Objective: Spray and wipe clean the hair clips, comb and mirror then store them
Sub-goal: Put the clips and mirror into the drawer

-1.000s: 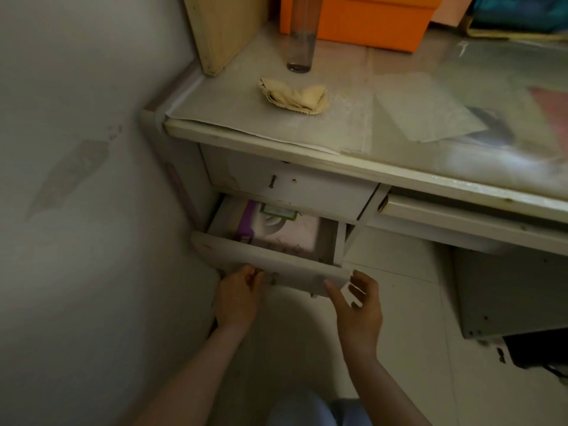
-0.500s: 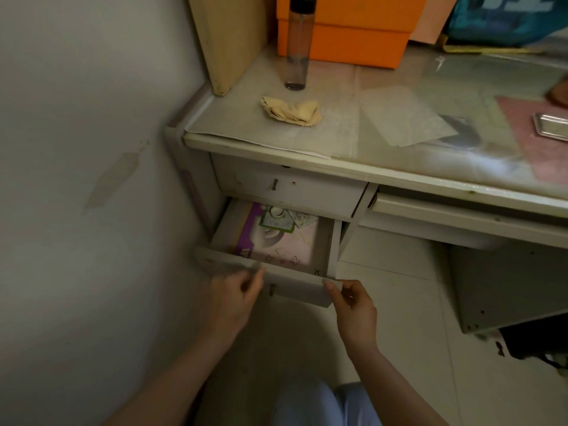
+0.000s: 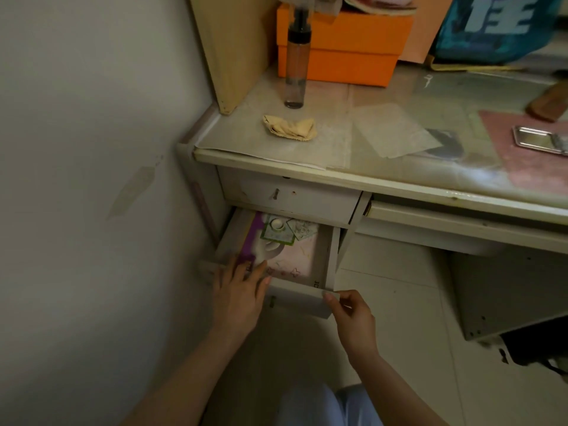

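Where the view begins at the bottom edge, two bare forearms reach forward over a pale-trousered knee (image 3: pixel 310 404) toward an open drawer (image 3: pixel 295 298). The left hand (image 3: pixel 238 295) lies over the drawer's front left corner, fingers straight and loosely spread, their tips reaching inside over the lining. The right hand (image 3: pixel 353 318) pinches the front right corner of the drawer between thumb and curled fingers. Inside the drawer, a pink and purple printed sheet (image 3: pixel 292 259) covers the bottom, with a small green-edged card (image 3: pixel 276 233) and a patterned paper (image 3: pixel 302 230) lying toward the back. Above it, a second drawer (image 3: pixel 292 196) sits closed beneath the worktop (image 3: pixel 338 167). On the worktop, a crumpled yellow cloth (image 3: pixel 290 127) lies near the left front, and a clear spray bottle (image 3: pixel 296 61) stands upright just behind it. At the right edge, a rectangular metal-framed mirror (image 3: pixel 541 139) lies flat on a pink mat, with a brown comb (image 3: pixel 548 104) beyond it, partly cut off. An orange box (image 3: pixel 344 47) stands against the back, behind the bottle. The hair clips cannot be made out.
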The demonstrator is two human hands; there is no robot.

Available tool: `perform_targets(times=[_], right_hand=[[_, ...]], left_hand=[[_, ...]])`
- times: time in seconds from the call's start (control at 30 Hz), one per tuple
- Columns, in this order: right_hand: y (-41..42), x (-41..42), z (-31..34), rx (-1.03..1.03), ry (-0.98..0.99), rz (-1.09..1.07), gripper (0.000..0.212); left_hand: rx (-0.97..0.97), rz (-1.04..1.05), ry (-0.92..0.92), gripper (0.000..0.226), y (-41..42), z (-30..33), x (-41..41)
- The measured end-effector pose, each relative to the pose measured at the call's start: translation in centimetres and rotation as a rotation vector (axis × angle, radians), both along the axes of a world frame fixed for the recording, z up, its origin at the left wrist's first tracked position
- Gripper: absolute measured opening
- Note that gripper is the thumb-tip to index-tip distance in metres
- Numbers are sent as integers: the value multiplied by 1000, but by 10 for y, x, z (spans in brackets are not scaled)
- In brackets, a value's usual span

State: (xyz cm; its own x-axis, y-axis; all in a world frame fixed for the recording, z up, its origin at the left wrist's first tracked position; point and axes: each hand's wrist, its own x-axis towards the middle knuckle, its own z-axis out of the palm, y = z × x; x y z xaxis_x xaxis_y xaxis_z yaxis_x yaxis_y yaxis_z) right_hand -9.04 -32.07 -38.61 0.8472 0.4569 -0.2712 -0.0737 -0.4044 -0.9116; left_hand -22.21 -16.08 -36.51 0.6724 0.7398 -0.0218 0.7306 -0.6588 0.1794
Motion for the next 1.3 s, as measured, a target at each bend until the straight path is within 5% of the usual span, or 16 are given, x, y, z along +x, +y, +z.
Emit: perform_targets(times=[0.43,0.63,0.9,1.13,1.3], right_hand=[[-14,-1,22,-144,0,162,26],[-32,22,65,-343,-458,353,55],[-61,77,132,-523,-999,313,53],[-107,130,185,-489,-1160,246,50],[-133,183,207,-463,-1124,129,50]], left_hand=[[68,-30,127,57,-13,17,-7],[148,-125,113,56,-19,50,7],[213,-237,-19,66,-51,124,69],[357,-329,-276,48,-97,178,148],[315,-412,-274,50,-126,213,220]])
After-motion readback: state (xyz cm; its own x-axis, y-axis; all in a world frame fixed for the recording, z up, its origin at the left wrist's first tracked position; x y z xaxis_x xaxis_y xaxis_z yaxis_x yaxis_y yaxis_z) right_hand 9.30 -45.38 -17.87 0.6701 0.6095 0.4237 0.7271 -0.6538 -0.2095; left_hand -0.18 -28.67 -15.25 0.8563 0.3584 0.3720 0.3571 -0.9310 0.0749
